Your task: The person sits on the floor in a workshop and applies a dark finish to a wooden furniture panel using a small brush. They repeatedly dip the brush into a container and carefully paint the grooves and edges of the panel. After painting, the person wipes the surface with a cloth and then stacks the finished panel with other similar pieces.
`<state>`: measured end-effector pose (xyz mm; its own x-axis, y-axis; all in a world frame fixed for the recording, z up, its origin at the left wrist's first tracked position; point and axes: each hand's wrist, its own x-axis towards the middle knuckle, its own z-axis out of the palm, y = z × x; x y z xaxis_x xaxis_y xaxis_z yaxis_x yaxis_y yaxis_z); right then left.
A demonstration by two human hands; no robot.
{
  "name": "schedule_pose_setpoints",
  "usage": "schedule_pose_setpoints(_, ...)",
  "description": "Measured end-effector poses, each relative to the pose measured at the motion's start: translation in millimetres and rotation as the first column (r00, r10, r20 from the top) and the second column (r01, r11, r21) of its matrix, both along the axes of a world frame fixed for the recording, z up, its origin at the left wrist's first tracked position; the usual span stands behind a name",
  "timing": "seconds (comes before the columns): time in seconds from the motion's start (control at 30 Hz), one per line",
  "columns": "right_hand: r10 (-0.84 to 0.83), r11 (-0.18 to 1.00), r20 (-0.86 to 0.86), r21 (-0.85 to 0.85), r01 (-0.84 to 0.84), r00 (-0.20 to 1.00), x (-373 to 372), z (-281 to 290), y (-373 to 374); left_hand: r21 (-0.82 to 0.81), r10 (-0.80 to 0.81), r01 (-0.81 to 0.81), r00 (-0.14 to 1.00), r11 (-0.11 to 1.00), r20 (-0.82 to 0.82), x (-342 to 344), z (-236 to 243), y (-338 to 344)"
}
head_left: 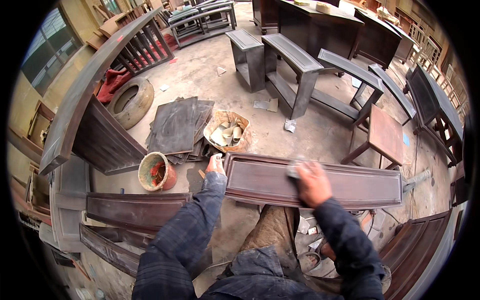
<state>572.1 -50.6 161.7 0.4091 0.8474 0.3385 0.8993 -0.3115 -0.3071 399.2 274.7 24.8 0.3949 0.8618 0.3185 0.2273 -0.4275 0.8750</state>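
Note:
A long dark brown wooden panel [350, 185] with a recessed middle lies across my lap. My left hand [215, 164] grips its left end. My right hand [312, 182] presses a small grey pad [294, 170], blurred, onto the panel's top near the middle. Both sleeves are dark plaid.
A red-and-white bucket [156, 172] stands left of the panel, a basket of paper scraps [229, 131] and a stack of dark boards [176, 127] behind it. Similar dark panels [135, 207] lie at lower left. A tyre [131, 101], grey benches [292, 65] and a small stool [384, 137] stand farther off.

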Motion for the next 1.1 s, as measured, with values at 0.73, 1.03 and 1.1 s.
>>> schedule_pose_setpoints(0.73, 0.046, 0.998, 0.087, -0.045, -0.043, 0.995, -70.2, -21.4, 150.8, -0.036, -0.097, 0.093, 0.989, 0.995, -0.115, 34.0, 44.9, -37.6)
schedule_pose_setpoints(1.03, -0.323, 0.941, 0.152, -0.058, 0.335, 0.934, -18.2, -8.0, -14.8, -0.069, -0.015, 0.006, 0.993, 0.998, -0.12, 26.2, 29.7, -28.2)
schedule_pose_setpoints(1.1, -0.288, 0.955, 0.072, -0.056, 0.293, 0.955, -34.7, -1.0, 19.7, -0.038, 0.0, -0.005, 0.991, 0.999, -0.135, 23.4, 29.9, -28.8)
